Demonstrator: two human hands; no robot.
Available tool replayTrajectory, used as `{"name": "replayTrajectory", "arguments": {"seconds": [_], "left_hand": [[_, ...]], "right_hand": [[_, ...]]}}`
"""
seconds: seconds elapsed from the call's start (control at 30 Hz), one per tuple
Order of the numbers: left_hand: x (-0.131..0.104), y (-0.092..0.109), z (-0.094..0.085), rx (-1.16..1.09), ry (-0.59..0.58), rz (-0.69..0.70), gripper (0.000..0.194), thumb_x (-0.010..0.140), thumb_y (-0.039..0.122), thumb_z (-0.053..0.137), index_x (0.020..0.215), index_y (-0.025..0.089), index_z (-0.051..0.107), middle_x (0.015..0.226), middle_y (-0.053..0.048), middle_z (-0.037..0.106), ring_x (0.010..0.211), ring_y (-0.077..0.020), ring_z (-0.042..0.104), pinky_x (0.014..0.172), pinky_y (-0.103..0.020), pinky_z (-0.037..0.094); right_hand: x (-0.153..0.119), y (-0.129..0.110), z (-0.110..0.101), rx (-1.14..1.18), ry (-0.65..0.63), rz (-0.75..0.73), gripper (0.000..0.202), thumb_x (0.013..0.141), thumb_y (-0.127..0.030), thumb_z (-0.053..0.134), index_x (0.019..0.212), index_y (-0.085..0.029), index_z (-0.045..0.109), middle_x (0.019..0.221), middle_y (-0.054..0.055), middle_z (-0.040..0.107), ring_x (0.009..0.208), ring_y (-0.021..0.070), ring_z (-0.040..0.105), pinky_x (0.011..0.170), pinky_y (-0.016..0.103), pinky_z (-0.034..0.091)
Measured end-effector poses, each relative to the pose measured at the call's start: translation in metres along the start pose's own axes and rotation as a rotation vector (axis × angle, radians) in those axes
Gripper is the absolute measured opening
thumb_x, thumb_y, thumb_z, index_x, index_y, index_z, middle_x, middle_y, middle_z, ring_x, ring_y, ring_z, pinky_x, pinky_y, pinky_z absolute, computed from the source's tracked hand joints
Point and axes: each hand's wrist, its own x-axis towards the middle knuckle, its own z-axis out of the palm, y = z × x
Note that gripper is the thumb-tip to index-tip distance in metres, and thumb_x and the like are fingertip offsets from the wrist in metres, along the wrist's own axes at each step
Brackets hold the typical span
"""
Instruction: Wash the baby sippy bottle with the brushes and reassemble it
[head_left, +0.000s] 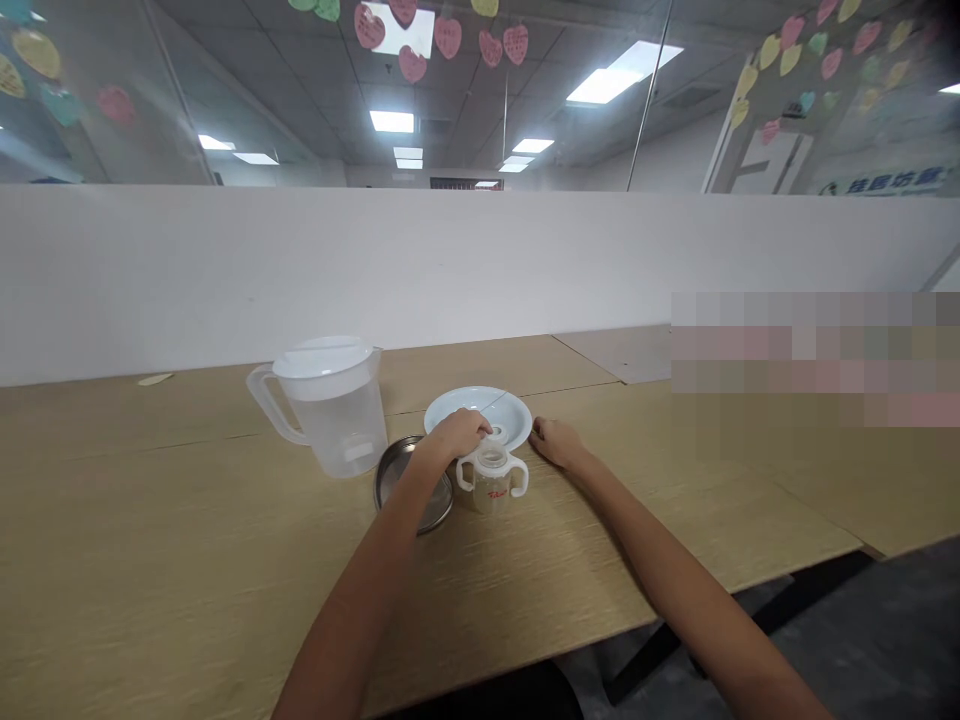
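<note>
A light blue shallow bowl [442,405] sits on the table. My left hand [461,434] reaches over its near left side, fingers curled downward beside a small white ring-shaped piece [498,433] in the bowl; what the fingertips hold is hidden. At the bowl's right rim rests my right hand [555,441], its fingers curled against the edge. Just in front of the bowl stands an uncapped clear baby bottle [491,490], upright, with two white side handles and red lettering. Partly behind my left forearm lies a round metal sieve or pan [390,470].
A translucent plastic pitcher [341,420] with a white lid stands left of the sieve. Farther left, a small pale flat piece [155,380] lies on the wooden table [150,560]. A white wall [450,265] with glass above borders the back. The right side is blurred out.
</note>
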Motion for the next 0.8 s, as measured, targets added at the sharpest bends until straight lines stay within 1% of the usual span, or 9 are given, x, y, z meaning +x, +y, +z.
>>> {"name": "replayTrajectory", "arguments": {"seconds": [0.07,0.17,0.27,0.4,0.53,0.63,0.8], "left_hand": [[-0.0013,0.0035,-0.0003,0.01,0.002,-0.035,0.027,0.08,0.019,0.05,0.1,0.016,0.068,0.106,-0.009,0.065,0.097,-0.0199,0.059,0.084,-0.026,0.043],[-0.0033,0.0077,-0.0026,0.025,-0.015,-0.076,0.023,0.077,0.025,0.053,0.092,0.017,0.07,0.096,-0.009,0.067,0.086,-0.0197,0.061,0.073,-0.025,0.044],[-0.0047,0.0095,-0.0051,0.058,-0.019,-0.099,0.02,0.074,0.024,0.055,0.085,0.019,0.071,0.089,-0.008,0.068,0.079,-0.0195,0.061,0.067,-0.025,0.043],[-0.0046,0.0092,-0.0056,0.125,-0.02,-0.116,0.015,0.069,0.017,0.055,0.076,0.018,0.069,0.085,-0.009,0.067,0.08,-0.0218,0.06,0.071,-0.029,0.042],[-0.0041,0.0089,-0.0039,0.165,0.014,-0.131,0.012,0.069,0.017,0.054,0.071,0.015,0.066,0.081,-0.012,0.065,0.086,-0.0268,0.058,0.08,-0.036,0.04],[-0.0042,0.008,-0.0033,0.14,0.05,-0.131,0.013,0.069,0.017,0.054,0.076,0.015,0.064,0.082,-0.012,0.064,0.086,-0.0267,0.058,0.08,-0.037,0.04],[-0.0043,0.0006,-0.0045,-0.023,0.083,-0.106,0.035,0.068,0.016,0.054,0.102,0.019,0.06,0.081,-0.004,0.064,0.076,-0.02,0.056,0.07,-0.028,0.04]], "right_hand": [[-0.0009,-0.0004,-0.0007,-0.003,0.002,-0.003,0.028,0.092,-0.031,0.037,0.102,-0.013,0.056,0.101,0.013,0.062,0.091,0.0222,0.058,0.064,0.025,0.035],[-0.0014,-0.0007,-0.0009,-0.005,0.001,-0.01,0.028,0.092,-0.031,0.037,0.102,-0.013,0.056,0.101,0.013,0.062,0.091,0.0221,0.058,0.064,0.025,0.035],[-0.0013,-0.0004,-0.0007,-0.008,-0.002,-0.015,0.028,0.092,-0.03,0.037,0.102,-0.012,0.056,0.101,0.014,0.062,0.091,0.022,0.058,0.065,0.025,0.035],[-0.0015,0.0003,-0.0011,-0.003,-0.004,-0.027,0.028,0.092,-0.03,0.036,0.102,-0.013,0.056,0.101,0.013,0.062,0.091,0.0213,0.058,0.066,0.025,0.035],[-0.0018,0.0005,-0.0016,0.0,-0.004,-0.025,0.027,0.092,-0.03,0.036,0.101,-0.013,0.056,0.1,0.013,0.062,0.091,0.0216,0.058,0.064,0.025,0.035],[-0.0017,0.0002,-0.0018,0.003,-0.004,-0.017,0.026,0.092,-0.03,0.037,0.099,-0.013,0.056,0.1,0.013,0.062,0.09,0.0217,0.059,0.063,0.025,0.035],[-0.0033,-0.0013,-0.005,0.014,0.005,0.024,0.024,0.092,-0.028,0.038,0.097,-0.013,0.056,0.099,0.013,0.062,0.09,0.0228,0.059,0.064,0.026,0.036]]}}
